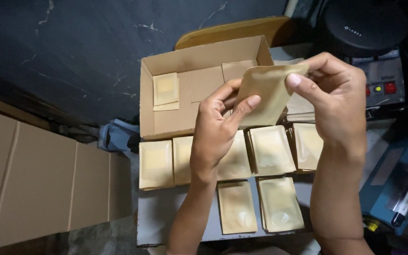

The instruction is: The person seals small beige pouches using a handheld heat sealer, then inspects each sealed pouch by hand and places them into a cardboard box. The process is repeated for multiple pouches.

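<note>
**Tan pouch held up over an open carton and rows of stacked pouches**

A large flat cardboard sheet (38,184) leans at the left, out of the way of the work. On the desk (166,217) an open cardboard carton (166,123) stands just beyond the stacks, its mouth facing the person, so it is within easy reach. Inside it lie a few pouches (165,90) flat on the bottom; most of the floor is bare. In front, stacks of tan pouches (270,151) sit in two rows, side by side. Above them both hands hold one tan pouch (267,97) in the air, tilted. The left hand (216,130) has its fingers (246,106) clamped on the lower edge; the right hand (336,99) pinches the upper corner, fingers together on it.
</note>
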